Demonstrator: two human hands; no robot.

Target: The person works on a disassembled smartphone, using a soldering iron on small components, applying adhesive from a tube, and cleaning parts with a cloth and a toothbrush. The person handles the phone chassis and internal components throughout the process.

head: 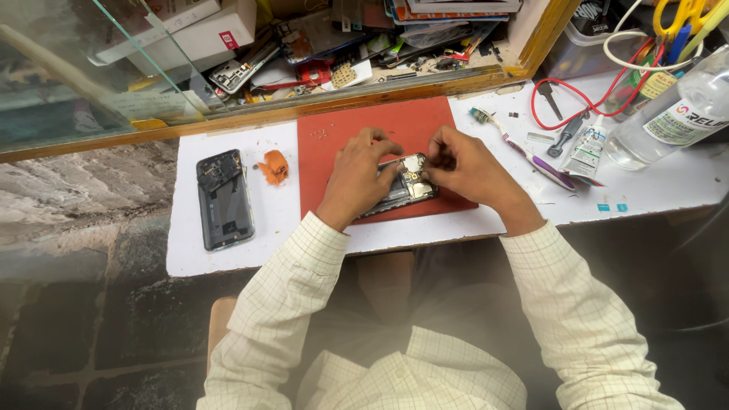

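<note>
An opened phone (405, 184) with its circuit board bare lies on a red work mat (334, 129). My left hand (358, 171) rests over the phone's left part and holds it down. My right hand (459, 163) pinches at the top right corner of the board with its fingertips; what it pinches is too small to tell. Both sleeves are pale checked cloth.
A dark phone back housing (224, 199) and an orange scrap (275, 166) lie left of the mat. To the right are a toothbrush (520, 148), a glue tube (586, 150), a clear bottle (672, 114), a screwdriver (568, 135) and red wire (577, 95). A glass-topped cluttered shelf (304, 53) is behind.
</note>
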